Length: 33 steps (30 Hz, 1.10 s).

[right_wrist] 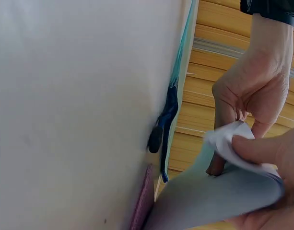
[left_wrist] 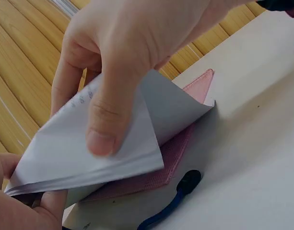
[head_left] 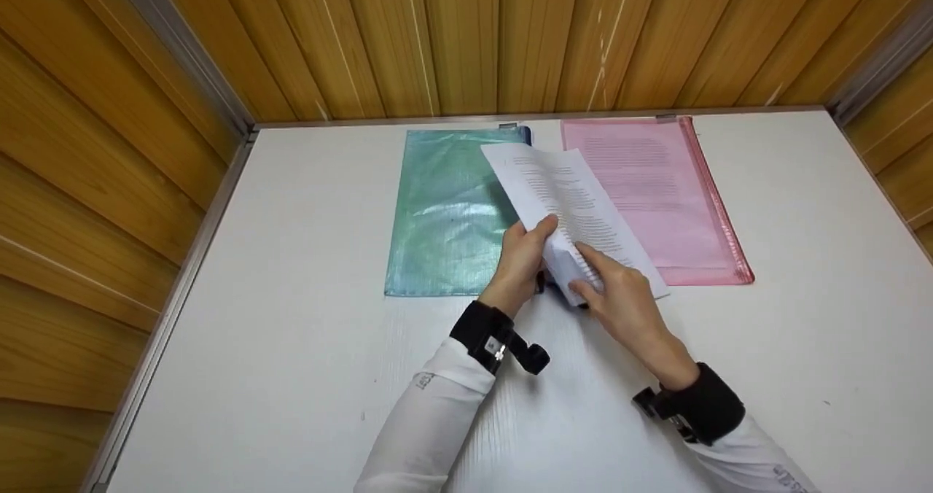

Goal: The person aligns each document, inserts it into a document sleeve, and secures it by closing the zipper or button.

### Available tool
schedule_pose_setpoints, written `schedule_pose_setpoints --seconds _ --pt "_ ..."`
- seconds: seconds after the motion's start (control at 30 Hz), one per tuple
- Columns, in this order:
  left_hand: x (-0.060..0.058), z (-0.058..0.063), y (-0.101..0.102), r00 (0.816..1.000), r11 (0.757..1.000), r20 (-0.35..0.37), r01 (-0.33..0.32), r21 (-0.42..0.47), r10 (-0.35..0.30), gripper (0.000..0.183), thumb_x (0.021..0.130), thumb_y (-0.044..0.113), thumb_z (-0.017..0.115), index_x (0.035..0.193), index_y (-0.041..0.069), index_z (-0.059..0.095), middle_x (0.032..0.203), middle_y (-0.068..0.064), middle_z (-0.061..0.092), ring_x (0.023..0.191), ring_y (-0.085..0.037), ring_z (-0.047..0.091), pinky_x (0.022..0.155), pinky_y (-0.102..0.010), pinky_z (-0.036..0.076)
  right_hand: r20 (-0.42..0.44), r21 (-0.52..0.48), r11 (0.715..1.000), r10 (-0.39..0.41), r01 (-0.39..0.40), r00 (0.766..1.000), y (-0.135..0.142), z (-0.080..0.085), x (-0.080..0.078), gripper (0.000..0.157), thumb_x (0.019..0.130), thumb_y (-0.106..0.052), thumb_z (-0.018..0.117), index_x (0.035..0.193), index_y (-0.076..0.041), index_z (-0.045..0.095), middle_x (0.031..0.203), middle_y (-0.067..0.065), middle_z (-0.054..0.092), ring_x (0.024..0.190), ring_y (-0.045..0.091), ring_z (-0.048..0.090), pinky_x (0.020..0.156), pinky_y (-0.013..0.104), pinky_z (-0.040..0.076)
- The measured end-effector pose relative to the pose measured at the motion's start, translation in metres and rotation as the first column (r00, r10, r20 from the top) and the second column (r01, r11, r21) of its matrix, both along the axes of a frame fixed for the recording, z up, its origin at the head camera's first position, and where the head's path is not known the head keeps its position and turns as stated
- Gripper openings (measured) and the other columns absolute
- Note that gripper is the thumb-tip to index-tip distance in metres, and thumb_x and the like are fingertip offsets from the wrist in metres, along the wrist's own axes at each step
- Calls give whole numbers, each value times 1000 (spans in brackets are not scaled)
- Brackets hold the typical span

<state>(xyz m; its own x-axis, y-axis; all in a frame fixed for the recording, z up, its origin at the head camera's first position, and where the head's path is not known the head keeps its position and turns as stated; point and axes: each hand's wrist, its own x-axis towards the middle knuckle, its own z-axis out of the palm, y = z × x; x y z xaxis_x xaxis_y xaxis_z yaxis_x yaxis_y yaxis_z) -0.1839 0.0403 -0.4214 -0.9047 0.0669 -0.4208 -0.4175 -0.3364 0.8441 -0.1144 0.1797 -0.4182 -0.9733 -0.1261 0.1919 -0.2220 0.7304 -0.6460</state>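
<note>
A bundle of printed white sheets [head_left: 576, 194] is held tilted above the table, bent along its length. My left hand [head_left: 521, 259] grips its left edge, thumb on top and fingers underneath. At the near end my right hand [head_left: 623, 300] pinches the sheets. In the left wrist view, the thumb of the right hand [left_wrist: 123, 62] lies across the paper, and the left hand [left_wrist: 27, 211] holds the edge at lower left. The right wrist view shows the paper's rolled edge [right_wrist: 228, 143] between both hands.
A green translucent zip folder [head_left: 444, 216] lies flat behind the left hand. Right of it is a pink zip folder [head_left: 700, 238] with printed pages inside. A dark blue cord with a black tip [left_wrist: 187, 182] lies by the hands. Wood-patterned walls [head_left: 466, 41] border the white table [head_left: 291, 332].
</note>
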Motion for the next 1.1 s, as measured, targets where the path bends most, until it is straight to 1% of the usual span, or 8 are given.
schedule_pose_setpoints --seconds 0.17,0.27,0.43,0.53,0.7,0.83,0.9,1.1 --pt "0 -5 -5 1000 990 -15 5 -144 -8 27 96 11 56 121 4 63 100 -12 73 79 -16 68 67 -27 55 86 18 999 40 -41 995 0 1 1 67 81 -8 79 141 2 50 138 25 57 128 41 56 106 53 46" --pt "-1 -6 -8 1000 968 -21 5 -251 -10 29 96 8 54 124 4 62 107 -12 71 87 -15 66 77 -27 54 114 11 999 35 -37 993 4 3 0 67 83 -11 78 143 1 49 140 25 56 129 42 55 106 54 45" --pt "-4 -9 -15 999 909 -39 -13 -416 -3 41 94 0 46 133 5 58 124 -12 67 109 -18 61 102 -32 48 120 -3 1000 19 -19 993 12 7 -2 63 86 -13 75 143 0 50 140 25 56 129 42 55 107 55 44" --pt "-5 -10 -21 1000 892 -21 -4 -452 -7 46 94 -2 39 137 6 54 124 -12 67 109 -20 62 103 -34 48 121 -10 1000 15 -14 993 15 8 -3 60 88 -12 74 142 0 51 139 25 57 116 40 63 103 55 47" --pt "-5 -13 -30 999 919 -21 24 -395 -36 49 94 -3 36 139 6 52 116 -12 69 98 -19 64 93 -32 51 133 -9 1000 -8 9 991 21 9 -6 55 90 -13 71 140 0 52 136 27 58 92 33 61 96 54 49" --pt "-4 -12 -37 996 944 -59 38 -328 -60 49 95 -1 37 142 5 49 118 -12 67 100 -19 63 97 -32 49 157 -36 999 -26 32 987 29 11 -11 53 93 -15 67 142 0 51 139 28 55 110 41 64 99 57 49" --pt "-3 -11 -41 995 948 -74 40 -315 -66 49 96 1 39 143 5 48 118 -12 67 99 -18 63 95 -32 49 174 -60 997 -28 39 984 34 14 -15 53 95 -16 65 143 0 49 143 27 52 126 45 57 102 59 47" --pt "-1 -2 -51 990 952 -111 47 -303 -84 47 96 4 44 142 8 51 118 -11 67 96 -18 64 92 -30 50 222 -157 985 -39 76 974 48 18 -30 57 99 -22 60 147 4 42 150 28 44 139 45 44 110 54 42"
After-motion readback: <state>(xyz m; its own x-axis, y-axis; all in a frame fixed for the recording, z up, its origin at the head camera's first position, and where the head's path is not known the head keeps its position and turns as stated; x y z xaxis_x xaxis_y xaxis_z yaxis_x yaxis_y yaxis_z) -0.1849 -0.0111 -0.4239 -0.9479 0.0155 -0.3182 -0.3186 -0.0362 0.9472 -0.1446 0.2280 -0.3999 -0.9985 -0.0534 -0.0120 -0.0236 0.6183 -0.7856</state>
